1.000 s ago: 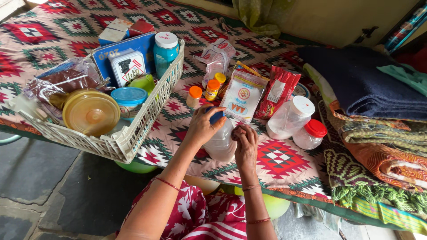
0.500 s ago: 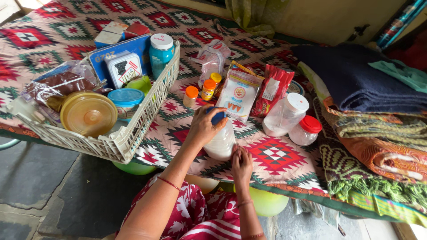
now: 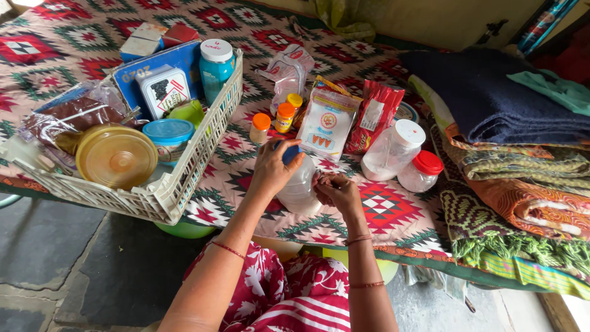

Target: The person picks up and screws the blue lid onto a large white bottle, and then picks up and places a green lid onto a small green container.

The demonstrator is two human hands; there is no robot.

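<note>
1. While the left hand (image 3: pixel 271 169) sits on top of the see-through jar (image 3: pixel 300 189), its fingers curl round the blue lid (image 3: pixel 289 152) and press on it.
2. That jar stands on the patterned cloth (image 3: pixel 393 218), near the front edge, between the two hands.
3. The right hand (image 3: pixel 338 190) touches the side of the jar. Its fingers are bunched close together, but I cannot tell if they pinch anything.
4. To the left is a white plastic basket (image 3: pixel 184 178). It holds a round yellow lid (image 3: pixel 115 155), a tub with a light blue lid (image 3: pixel 169 136), a teal bottle with a white cap (image 3: pixel 215 67) and a small tin box (image 3: pixel 163 91).
5. Behind the jar stand three little bottles with orange caps (image 3: pixel 284 117), close to each other.
6. Next to them lean a white packet (image 3: pixel 326 123) and a red packet (image 3: pixel 375 117), touching side by side.
7. To the right of the hands are a jar with a white lid (image 3: pixel 393 150) and a smaller jar with a red lid (image 3: pixel 421 172), just beside each other.
8. Folded blankets (image 3: pixel 510 123) lie in a pile at the far right.
</note>
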